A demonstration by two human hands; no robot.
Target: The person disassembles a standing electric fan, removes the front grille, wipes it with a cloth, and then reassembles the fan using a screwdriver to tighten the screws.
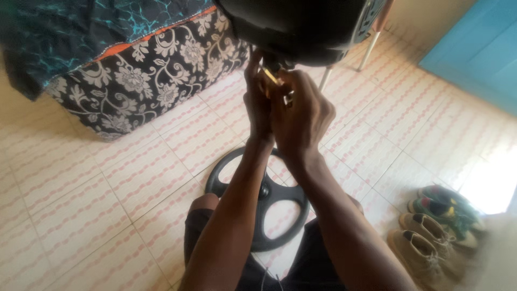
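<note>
Both my hands are raised under a large black rounded housing at the top of the view. My left hand pinches at a small fitting just beneath the housing. My right hand is closed around a thin yellow-tipped tool or part pressed against that same spot. What sits between the fingers is mostly hidden. Below my forearms, a black ring-shaped base with spokes lies flat on the tiled floor, between my knees.
A bed with a black-and-white floral sheet and dark teal cover stands at the upper left. Several shoes line the floor at the lower right. A white metal leg and a blue door are at the upper right.
</note>
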